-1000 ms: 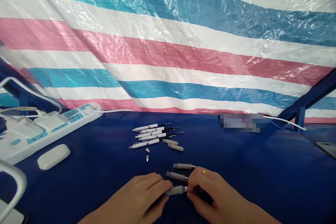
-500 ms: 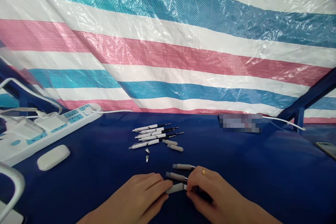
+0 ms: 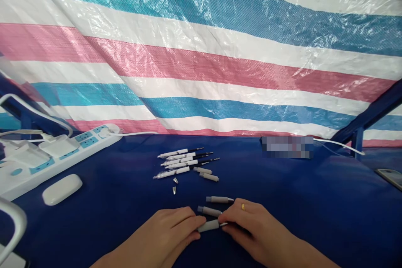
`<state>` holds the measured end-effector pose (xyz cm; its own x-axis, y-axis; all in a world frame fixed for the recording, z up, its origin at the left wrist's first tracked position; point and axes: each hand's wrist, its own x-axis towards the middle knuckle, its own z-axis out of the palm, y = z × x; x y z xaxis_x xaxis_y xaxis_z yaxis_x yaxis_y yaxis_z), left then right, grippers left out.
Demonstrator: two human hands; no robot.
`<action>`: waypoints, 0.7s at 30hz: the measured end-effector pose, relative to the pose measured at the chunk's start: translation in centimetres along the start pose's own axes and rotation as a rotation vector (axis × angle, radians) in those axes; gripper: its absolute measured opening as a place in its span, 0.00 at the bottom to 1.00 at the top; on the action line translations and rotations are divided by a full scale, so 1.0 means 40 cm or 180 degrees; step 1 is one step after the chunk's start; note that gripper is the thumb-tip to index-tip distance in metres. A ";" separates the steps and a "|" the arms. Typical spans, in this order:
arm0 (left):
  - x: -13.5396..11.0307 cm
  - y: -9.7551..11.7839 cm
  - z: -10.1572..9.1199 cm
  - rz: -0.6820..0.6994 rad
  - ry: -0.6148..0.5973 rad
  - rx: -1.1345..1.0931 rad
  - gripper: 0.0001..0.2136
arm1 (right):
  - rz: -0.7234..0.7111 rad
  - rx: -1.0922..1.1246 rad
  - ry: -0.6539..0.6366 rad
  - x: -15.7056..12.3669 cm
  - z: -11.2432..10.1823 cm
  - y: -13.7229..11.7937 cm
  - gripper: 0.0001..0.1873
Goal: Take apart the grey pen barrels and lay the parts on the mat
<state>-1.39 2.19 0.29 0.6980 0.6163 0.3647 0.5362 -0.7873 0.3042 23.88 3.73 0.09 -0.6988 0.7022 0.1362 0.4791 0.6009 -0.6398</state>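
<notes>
My left hand (image 3: 166, 232) is closed on the back end of a grey pen front barrel (image 3: 208, 226), held low over the table. The thumb and forefinger of my right hand (image 3: 253, 224) pinch the silver cone tip (image 3: 223, 224) at its front end. Just beyond lie two similar grey barrels, a nearer one (image 3: 210, 211) partly behind my right fingers and a farther one (image 3: 218, 199) with its silver tip showing. Farther back are several white pen bodies (image 3: 176, 171) with dark refills, two grey grips (image 3: 209, 177) and two loose silver tips (image 3: 174, 190).
A white power strip (image 3: 94, 142) with plugged-in chargers (image 3: 56, 146) runs along the left. Near it lies a rounded white case (image 3: 62, 189). At the back right is a blurred dark item (image 3: 287, 147); a phone (image 3: 389, 178) sits at the right edge. Striped sheeting (image 3: 201, 63) hangs behind.
My right fingers have shifted slightly left along the front of the held barrel, and its silver tip now shows between them. My left hand keeps its hold.
</notes>
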 end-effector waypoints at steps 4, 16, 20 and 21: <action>0.002 -0.001 0.001 -0.0054 0.0083 -0.0079 0.12 | -0.0054 -0.0158 0.0088 0.000 0.006 0.003 0.11; -0.003 0.006 0.008 -0.0126 0.0133 0.0058 0.12 | -0.0633 -0.1331 0.0163 -0.001 0.026 0.006 0.09; -0.004 0.012 0.004 -0.0066 -0.0038 0.0123 0.12 | -0.0720 -0.1424 0.0197 0.001 0.035 0.009 0.09; -0.003 0.014 0.003 -0.0044 -0.0069 0.0130 0.12 | -0.0745 -0.1457 0.0219 0.001 0.036 0.010 0.09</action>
<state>-1.13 1.69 0.32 0.7003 0.6270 0.3414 0.5645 -0.7790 0.2728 23.26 3.45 -1.24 -0.7860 0.5431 0.2953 0.5081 0.8396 -0.1919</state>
